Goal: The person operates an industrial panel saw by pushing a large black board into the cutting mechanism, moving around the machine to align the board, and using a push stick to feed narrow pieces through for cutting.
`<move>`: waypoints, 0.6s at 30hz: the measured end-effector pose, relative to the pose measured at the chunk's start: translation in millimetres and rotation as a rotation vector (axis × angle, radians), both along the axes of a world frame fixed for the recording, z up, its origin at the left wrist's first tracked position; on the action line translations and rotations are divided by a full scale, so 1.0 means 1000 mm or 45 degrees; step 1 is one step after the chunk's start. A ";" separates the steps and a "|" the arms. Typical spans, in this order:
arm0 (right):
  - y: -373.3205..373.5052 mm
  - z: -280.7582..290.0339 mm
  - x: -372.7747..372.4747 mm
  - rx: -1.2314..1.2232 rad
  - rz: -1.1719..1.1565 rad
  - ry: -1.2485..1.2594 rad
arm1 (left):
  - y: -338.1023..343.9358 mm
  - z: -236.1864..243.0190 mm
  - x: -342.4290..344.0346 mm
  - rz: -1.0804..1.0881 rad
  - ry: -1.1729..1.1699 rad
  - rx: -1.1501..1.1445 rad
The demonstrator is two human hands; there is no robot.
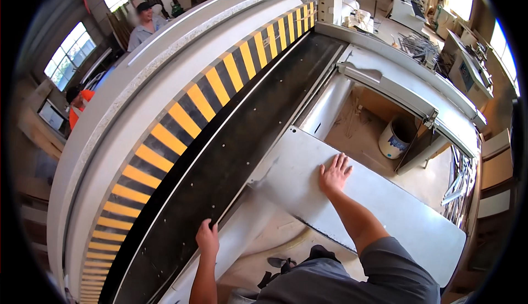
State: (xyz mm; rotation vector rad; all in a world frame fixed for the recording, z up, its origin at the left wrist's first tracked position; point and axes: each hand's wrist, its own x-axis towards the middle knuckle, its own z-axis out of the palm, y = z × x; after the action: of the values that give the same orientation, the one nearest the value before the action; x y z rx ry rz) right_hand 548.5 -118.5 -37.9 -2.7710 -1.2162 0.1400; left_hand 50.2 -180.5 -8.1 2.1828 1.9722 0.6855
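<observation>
My right hand (pixel 334 175) lies flat with fingers spread on a smooth grey metal panel (pixel 396 216), which juts out from the machine in front of my body. At the near edge of the long black machine bed (pixel 231 150), my left hand (pixel 207 238) has its fingers curled in. Whatever those fingers hold, if anything, is hidden. Small pale dots run along the bed. Above its far side stands a guard with yellow and black stripes (pixel 187 118).
A white bucket (pixel 397 138) stands in the opening beyond the panel. Metal offcuts (pixel 418 46) are heaped farther right. Behind the machine are a person in a cap (pixel 146 26) and another in an orange top (pixel 77 106). A metal frame (pixel 407 84) borders the opening.
</observation>
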 end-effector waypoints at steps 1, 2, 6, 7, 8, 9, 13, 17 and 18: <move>-0.001 0.000 -0.003 0.005 0.027 0.001 | -0.035 0.020 0.000 0.039 -0.054 -0.051; -0.002 -0.001 -0.005 0.007 0.094 0.013 | -0.068 0.051 0.003 0.105 -0.044 -0.047; -0.006 -0.014 -0.008 0.162 0.179 0.065 | -0.193 0.160 0.009 0.071 0.471 0.160; -0.002 -0.023 0.006 0.142 0.247 0.038 | -0.202 0.195 0.015 0.093 0.573 0.247; -0.012 -0.027 0.012 0.106 0.288 0.076 | -0.221 0.242 0.016 0.097 0.743 0.378; -0.005 -0.048 0.033 0.177 0.326 -0.001 | -0.238 0.278 0.012 0.129 0.822 0.410; 0.004 -0.072 0.071 0.549 0.542 -0.142 | -0.346 0.446 0.006 0.276 0.829 0.840; -0.009 -0.078 0.057 0.663 0.930 -0.010 | -0.563 0.562 0.030 0.953 1.279 1.365; -0.017 -0.073 0.060 0.635 0.984 -0.032 | -0.589 0.578 0.043 0.465 0.911 1.492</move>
State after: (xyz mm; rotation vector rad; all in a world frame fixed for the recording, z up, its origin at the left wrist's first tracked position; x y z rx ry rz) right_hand 608.8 -135.9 -111.2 -1.7877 -1.9389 -0.1238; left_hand 93.3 -770.0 569.5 2.9877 2.8149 1.6218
